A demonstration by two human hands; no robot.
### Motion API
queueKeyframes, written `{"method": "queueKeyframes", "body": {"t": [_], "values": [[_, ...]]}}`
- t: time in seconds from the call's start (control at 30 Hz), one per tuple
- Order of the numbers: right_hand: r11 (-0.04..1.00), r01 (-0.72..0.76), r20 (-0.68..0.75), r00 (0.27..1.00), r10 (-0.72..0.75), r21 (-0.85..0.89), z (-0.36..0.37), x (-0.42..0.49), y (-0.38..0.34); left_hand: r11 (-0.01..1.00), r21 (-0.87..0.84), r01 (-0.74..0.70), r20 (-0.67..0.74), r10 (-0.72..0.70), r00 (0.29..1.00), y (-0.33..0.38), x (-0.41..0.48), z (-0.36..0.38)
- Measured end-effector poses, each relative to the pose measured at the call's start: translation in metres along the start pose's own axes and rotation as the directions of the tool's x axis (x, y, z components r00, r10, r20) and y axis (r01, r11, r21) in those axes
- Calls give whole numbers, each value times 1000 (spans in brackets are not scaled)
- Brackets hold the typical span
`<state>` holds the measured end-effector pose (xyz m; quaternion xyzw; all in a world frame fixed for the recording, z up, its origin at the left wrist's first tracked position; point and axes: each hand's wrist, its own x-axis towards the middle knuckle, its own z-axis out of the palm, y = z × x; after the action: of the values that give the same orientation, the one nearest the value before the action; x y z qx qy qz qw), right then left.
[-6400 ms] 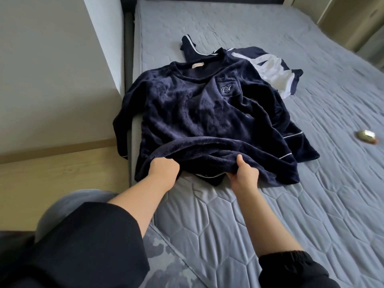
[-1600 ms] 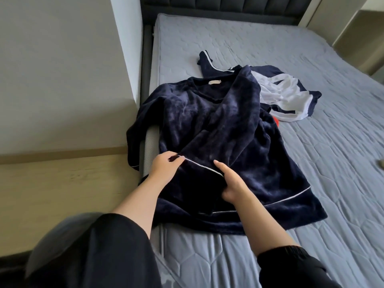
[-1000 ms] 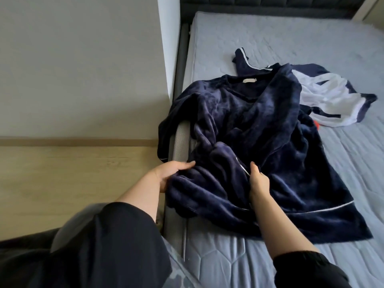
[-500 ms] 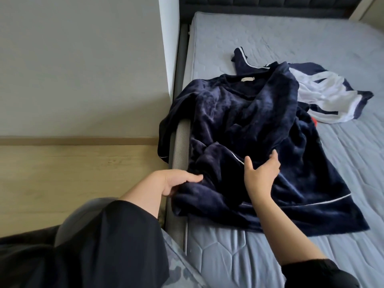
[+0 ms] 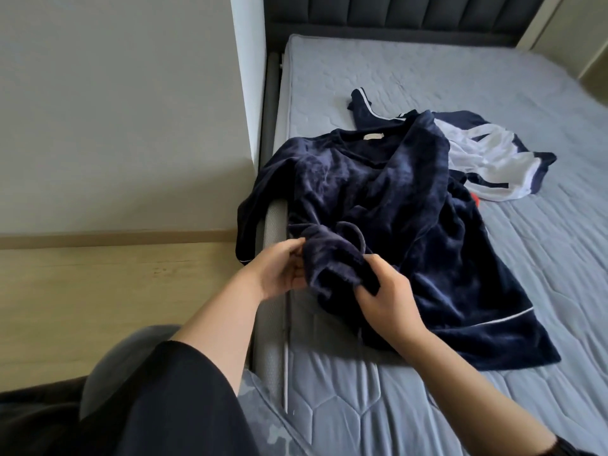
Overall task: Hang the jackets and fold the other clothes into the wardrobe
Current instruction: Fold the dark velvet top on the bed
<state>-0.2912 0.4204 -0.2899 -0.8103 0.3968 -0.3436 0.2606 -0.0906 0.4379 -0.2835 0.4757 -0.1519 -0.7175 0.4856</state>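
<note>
Fabric of rumpled, white-piped navy velour top (image 5: 394, 192) sits bunched, gripped by left hand (image 5: 279, 271) and right hand (image 5: 385, 301).

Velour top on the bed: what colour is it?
Navy blue, with thin white piping near the hem; the head view shows the velour top best.

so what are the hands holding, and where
The navy top: left hand and right hand grip a bunched fold on its near left side.
</note>
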Motion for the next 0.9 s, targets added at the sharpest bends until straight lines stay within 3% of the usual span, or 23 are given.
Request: {"method": "queueKeyframes", "body": {"t": [0.1,0.17,0.27,0.33,0.43,0.53,0.63,0.73,0.9], "values": [[938,-233,-19,969,246,256,-8,14,12,924,280,-259,-77,290,954,7,1,3],[881,-307,67,950,304,360,-14,20,17,739,539,-404,2,478,878,8,1,4],[840,-352,238,932,273,412,-19,22,22,466,750,-469,187,531,827,4,2,11],[865,-364,287,919,272,345,-18,21,25,374,794,-479,253,515,819,2,4,18],[839,-414,246,906,344,354,-20,21,27,443,755,-483,228,513,827,6,2,25],[733,-418,159,903,399,537,-24,21,23,432,802,-413,106,577,810,10,1,25],[824,-343,97,937,337,450,-23,16,10,402,830,-386,47,639,768,10,2,27],[934,-273,173,956,237,231,-16,8,2,414,808,-420,89,619,780,13,4,27],[831,-306,162,952,260,464,-22,19,5,540,664,-518,173,563,808,17,5,23]]}}
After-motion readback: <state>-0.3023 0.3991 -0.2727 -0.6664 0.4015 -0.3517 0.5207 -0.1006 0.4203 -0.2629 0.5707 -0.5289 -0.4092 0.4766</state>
